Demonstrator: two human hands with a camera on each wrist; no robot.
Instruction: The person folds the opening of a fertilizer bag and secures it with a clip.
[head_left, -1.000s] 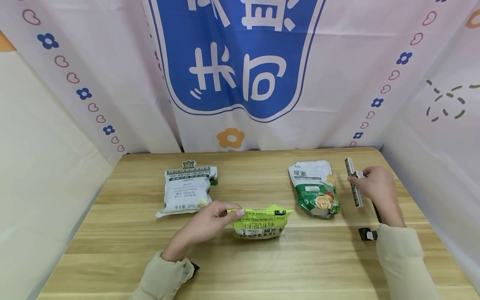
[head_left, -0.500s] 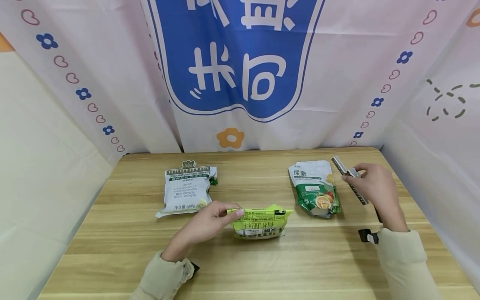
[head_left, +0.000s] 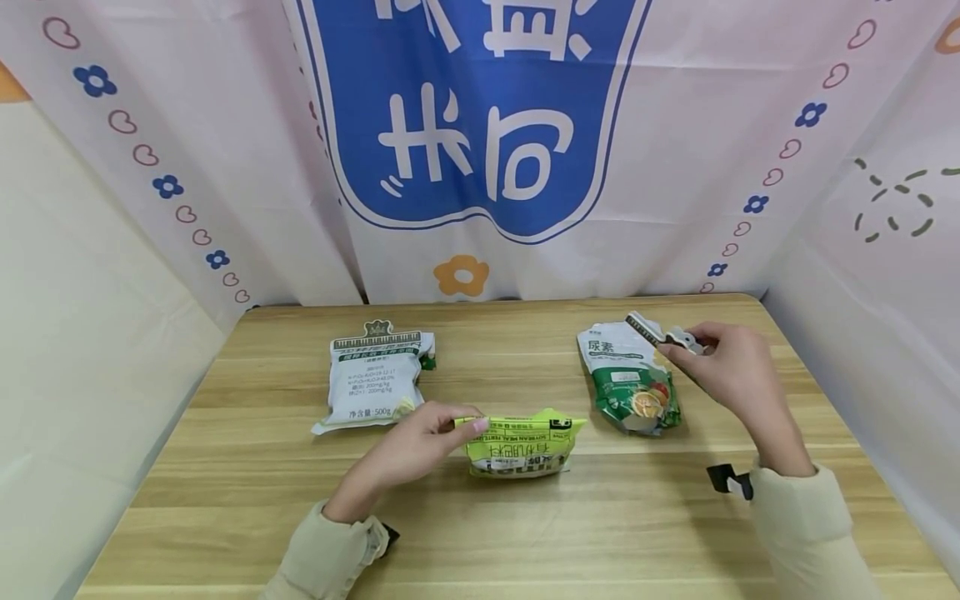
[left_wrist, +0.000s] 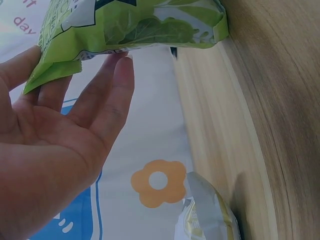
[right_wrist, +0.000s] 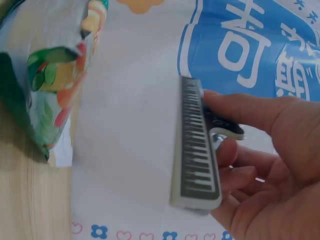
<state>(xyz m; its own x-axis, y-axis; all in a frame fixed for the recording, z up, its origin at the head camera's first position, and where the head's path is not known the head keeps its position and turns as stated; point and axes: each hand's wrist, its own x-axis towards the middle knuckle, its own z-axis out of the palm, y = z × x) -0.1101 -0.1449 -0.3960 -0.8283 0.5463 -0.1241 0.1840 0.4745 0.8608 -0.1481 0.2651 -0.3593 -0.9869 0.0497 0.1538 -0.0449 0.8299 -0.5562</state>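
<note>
My left hand pinches the top left corner of a lime-green fertilizer bag, which stands upright on the table. In the left wrist view, the thumb and fingers hold the green bag's folded end. With my right hand I hold a sealing clip printed with piano keys, by its handle between thumb and fingers. The clip is in the air at the upper right of a white-and-green pouch with fruit pictures. Whether its jaws are parted is hard to tell.
A white 500 g bag lies at the left with a similar piano-key clip across its top. The wooden table ends at a hanging printed cloth; cloth walls stand on both sides.
My right hand has turned the clip from nearly upright to slanted and carried it left, over the upper right of the white-and-green pouch. The left hand and green bag have stayed still.
</note>
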